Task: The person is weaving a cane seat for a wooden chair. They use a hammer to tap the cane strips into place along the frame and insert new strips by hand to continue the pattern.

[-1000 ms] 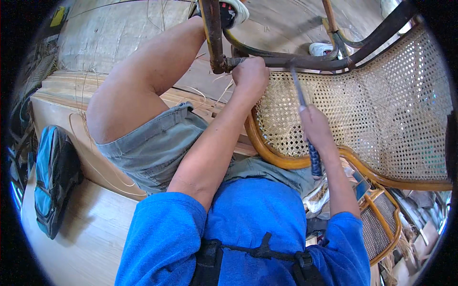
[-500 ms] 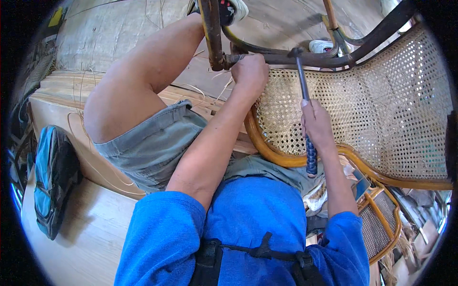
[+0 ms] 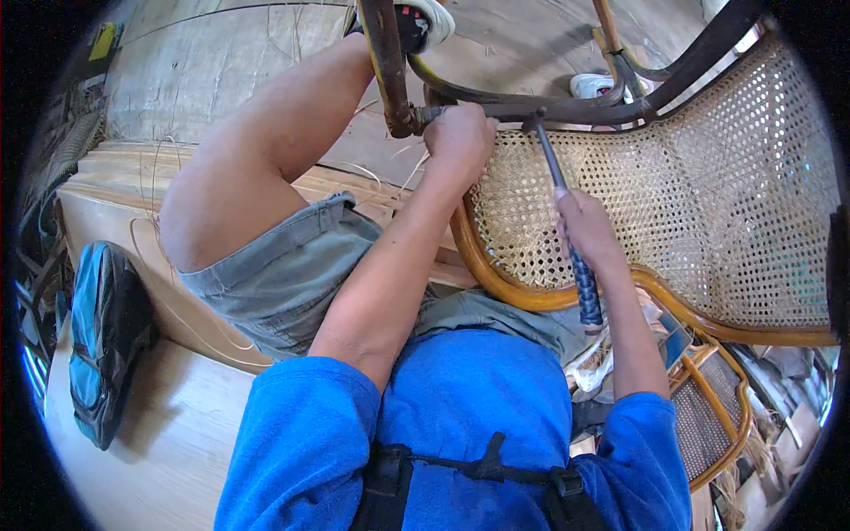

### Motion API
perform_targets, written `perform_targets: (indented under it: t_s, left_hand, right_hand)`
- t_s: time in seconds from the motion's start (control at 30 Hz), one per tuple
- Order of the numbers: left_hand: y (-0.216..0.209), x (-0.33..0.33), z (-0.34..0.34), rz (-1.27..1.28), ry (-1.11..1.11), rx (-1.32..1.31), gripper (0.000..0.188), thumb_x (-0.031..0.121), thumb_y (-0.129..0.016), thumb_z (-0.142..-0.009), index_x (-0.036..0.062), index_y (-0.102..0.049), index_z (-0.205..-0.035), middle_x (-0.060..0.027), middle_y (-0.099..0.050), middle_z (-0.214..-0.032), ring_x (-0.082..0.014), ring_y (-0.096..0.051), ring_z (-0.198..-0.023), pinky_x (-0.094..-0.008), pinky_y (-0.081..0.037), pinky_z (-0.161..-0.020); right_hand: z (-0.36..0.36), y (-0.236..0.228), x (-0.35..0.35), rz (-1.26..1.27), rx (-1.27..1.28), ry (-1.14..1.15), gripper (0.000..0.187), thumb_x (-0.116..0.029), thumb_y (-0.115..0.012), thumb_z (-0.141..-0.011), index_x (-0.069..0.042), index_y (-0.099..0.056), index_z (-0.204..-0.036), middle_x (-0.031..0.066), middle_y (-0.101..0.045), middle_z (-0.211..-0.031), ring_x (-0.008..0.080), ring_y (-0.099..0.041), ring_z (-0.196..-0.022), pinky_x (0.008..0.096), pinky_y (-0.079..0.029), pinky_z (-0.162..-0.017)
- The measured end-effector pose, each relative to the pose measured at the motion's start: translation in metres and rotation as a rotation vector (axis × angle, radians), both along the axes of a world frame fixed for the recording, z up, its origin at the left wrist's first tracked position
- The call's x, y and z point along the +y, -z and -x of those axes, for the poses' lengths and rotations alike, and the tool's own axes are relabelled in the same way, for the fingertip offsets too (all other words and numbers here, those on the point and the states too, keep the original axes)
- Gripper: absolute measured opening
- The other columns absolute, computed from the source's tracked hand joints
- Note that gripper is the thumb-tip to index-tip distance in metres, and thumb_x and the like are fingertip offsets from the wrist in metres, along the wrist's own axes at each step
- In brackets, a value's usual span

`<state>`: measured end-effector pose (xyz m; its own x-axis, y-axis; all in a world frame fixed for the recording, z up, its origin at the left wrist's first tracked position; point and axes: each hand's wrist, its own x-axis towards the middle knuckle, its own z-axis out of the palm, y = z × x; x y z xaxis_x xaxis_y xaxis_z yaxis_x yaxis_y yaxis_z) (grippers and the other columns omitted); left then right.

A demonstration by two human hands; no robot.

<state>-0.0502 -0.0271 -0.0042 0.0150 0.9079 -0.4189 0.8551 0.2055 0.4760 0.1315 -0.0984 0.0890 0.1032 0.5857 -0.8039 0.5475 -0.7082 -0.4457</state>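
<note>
bright blue short-sleeved shirt (image 3: pixel 478 380), black buckled straps (image 3: pixel 387 478), grey-green shorts (image 3: pixel 283 270)

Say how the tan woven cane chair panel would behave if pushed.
The tan woven cane panel would probably give slightly, being openwork mesh. The curved, glossy brown wood-like frame edging it likely limits sagging. Its many holes suggest low weight.

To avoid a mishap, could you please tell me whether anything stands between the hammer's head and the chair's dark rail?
Nothing visible stands between the hammer and the dark rail; the left hand is at the rail too, but off to the hammer's left.
</note>
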Motion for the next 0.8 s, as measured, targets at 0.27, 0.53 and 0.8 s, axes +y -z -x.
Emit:
perform_targets:
  t_s: [0.27,0.53,0.8]
  left_hand:
    - [-0.043,0.01,-0.011,-0.126,0.131,-0.063,0.027,0.028,-0.05,-0.087,0.0109,-0.064,-0.102,-0.0163,-0.067,-0.081,-0.0359,-0.065,-0.075,-0.0453,-0.052,-0.067]
    - [-0.022,-0.003,-0.056,0.109,0.391,0.002,0.047,0.033,-0.043,-0.09,-0.0017,-0.05,-0.12,-0.019,-0.066,-0.075,-0.0322,-0.067,-0.07,-0.0433,-0.053,-0.061]
    - [-0.025,0.026,-0.026,-0.006,0.466,0.076,0.028,0.022,-0.053,-0.082,0.0005,-0.061,-0.099,-0.0128,-0.065,-0.067,-0.0328,-0.065,-0.065,-0.043,-0.052,-0.059]
  right_hand:
    - [-0.031,-0.028,-0.008,-0.651,-0.106,-0.026,0.012,-0.014,-0.055,-0.089,-0.004,-0.051,-0.088,0.0015,-0.052,-0.064,0.0098,-0.049,-0.045,0.024,-0.043,-0.044]
    - [-0.037,-0.034,0.003,-0.064,0.028,0.105,0.014,-0.014,-0.059,-0.086,-0.004,-0.051,-0.093,-0.0005,-0.049,-0.058,0.0079,-0.05,-0.049,0.0239,-0.041,-0.045]
    - [-0.038,-0.021,0.002,0.051,-0.022,-0.02,0.017,-0.016,-0.057,-0.087,-0.003,-0.047,-0.091,0.0073,-0.049,-0.06,0.0141,-0.053,-0.052,0.0307,-0.044,-0.048]
